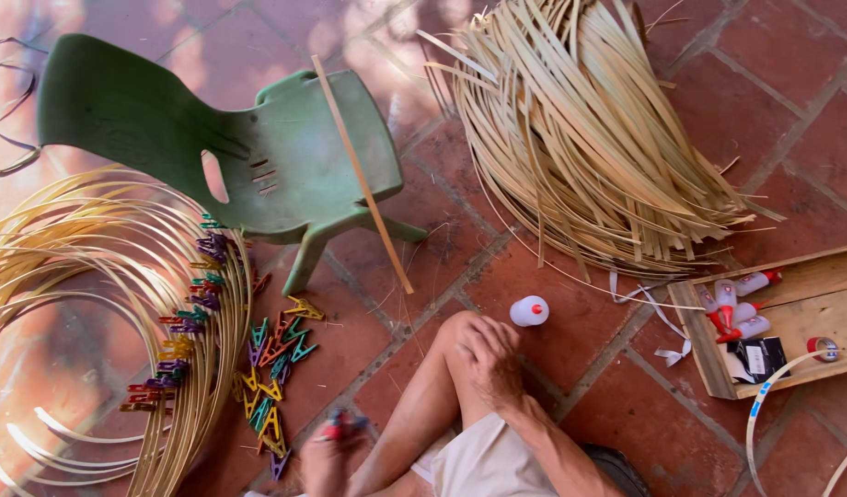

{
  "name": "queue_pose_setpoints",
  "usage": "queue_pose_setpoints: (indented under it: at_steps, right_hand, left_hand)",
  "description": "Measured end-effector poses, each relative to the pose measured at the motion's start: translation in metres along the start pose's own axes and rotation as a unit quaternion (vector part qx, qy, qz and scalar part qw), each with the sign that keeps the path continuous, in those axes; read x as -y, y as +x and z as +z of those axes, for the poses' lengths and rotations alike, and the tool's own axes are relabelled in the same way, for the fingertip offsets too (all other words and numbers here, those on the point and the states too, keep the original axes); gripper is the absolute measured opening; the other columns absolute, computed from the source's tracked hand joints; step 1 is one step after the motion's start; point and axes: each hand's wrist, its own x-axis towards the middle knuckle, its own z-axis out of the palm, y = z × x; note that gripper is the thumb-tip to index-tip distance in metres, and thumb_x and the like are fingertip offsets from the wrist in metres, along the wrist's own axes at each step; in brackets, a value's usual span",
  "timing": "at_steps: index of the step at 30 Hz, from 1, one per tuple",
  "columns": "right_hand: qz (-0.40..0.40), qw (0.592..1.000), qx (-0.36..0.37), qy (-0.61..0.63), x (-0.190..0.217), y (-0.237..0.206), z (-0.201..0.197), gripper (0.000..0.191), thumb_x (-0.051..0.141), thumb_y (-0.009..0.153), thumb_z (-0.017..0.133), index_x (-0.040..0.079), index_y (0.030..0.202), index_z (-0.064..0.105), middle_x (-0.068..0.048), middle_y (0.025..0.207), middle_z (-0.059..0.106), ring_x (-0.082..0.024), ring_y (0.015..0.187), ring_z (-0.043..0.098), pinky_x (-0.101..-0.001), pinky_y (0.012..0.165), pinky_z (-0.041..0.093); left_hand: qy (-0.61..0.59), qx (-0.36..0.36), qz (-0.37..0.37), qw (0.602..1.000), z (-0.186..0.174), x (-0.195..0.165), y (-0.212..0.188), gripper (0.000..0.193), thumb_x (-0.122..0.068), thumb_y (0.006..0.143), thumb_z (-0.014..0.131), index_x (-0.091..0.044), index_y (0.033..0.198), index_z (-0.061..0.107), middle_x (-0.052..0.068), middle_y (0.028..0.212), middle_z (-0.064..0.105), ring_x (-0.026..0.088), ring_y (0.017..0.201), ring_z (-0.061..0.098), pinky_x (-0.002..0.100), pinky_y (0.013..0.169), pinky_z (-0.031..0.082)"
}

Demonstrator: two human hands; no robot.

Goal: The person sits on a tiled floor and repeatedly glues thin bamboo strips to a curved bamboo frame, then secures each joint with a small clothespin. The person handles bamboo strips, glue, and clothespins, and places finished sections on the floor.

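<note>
My right hand [490, 361] rests on my bent bare knee [451, 336], fingers draped over it and holding nothing. Low at the left, my left hand [324, 457] is closed around a small red and dark thing [339, 423], blurred, about the size of a clip. A heap of coloured plastic clips [274, 382] lies on the tile floor just left of that hand. A small white bottle with a red cap [529, 311] stands on the tiles just beyond my knee.
A green plastic chair [258, 152] lies tipped over with a thin bamboo stick [361, 175] across it. Coiled bamboo hoops [101, 294] with clips are at left. A bundle of bamboo strips [580, 129] lies at top right. A wooden tray [810, 304] holds bottles and tape.
</note>
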Motion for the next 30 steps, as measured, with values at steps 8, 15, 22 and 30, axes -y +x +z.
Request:
queue_pose_setpoints:
  at_steps: [8,15,22,30]
  right_hand:
    - [0.129,0.93,0.064,0.338,0.06,0.128,0.062,0.058,0.023,0.087,0.08,-0.012,0.128,0.057,-0.027,0.117,0.065,-0.036,0.11,0.061,-0.0444,0.085,0.053]
    - [0.121,0.862,0.117,0.478,0.14,0.136,0.049,0.02,0.008,0.097,0.062,-0.001,0.113,0.072,-0.005,0.082,0.075,-0.011,0.07,0.07,-0.0255,0.062,0.06]
    - [0.122,0.876,0.183,0.43,0.162,0.115,0.036,0.022,0.014,0.099,0.063,0.0,0.114,0.071,-0.008,0.081,0.074,-0.01,0.067,0.07,-0.0271,0.062,0.06]
    - [0.046,0.904,0.231,0.358,0.139,0.119,0.039,0.027,0.024,0.101,0.06,0.001,0.11,0.072,-0.009,0.087,0.078,-0.016,0.076,0.077,-0.0297,0.068,0.062]
  left_hand:
    - [-0.189,0.112,-0.134,0.966,0.098,0.074,-0.04,0.031,-0.032,0.095,0.069,-0.004,0.109,0.066,0.015,0.098,0.074,0.033,0.087,0.077,0.047,0.074,0.063]
    - [-0.265,0.274,-0.086,0.921,0.054,0.046,-0.052,0.076,-0.06,0.072,0.074,-0.011,0.129,0.061,0.021,0.115,0.074,0.039,0.091,0.077,0.058,0.079,0.063]
    - [-0.217,0.296,-0.096,0.925,0.05,0.043,-0.054,0.075,-0.056,0.074,0.073,-0.009,0.13,0.06,0.022,0.115,0.073,0.039,0.091,0.077,0.059,0.079,0.063]
    - [-0.197,0.3,-0.089,0.929,0.056,0.049,-0.049,0.073,-0.051,0.075,0.072,-0.008,0.132,0.058,0.022,0.116,0.073,0.039,0.092,0.077,0.059,0.08,0.063]
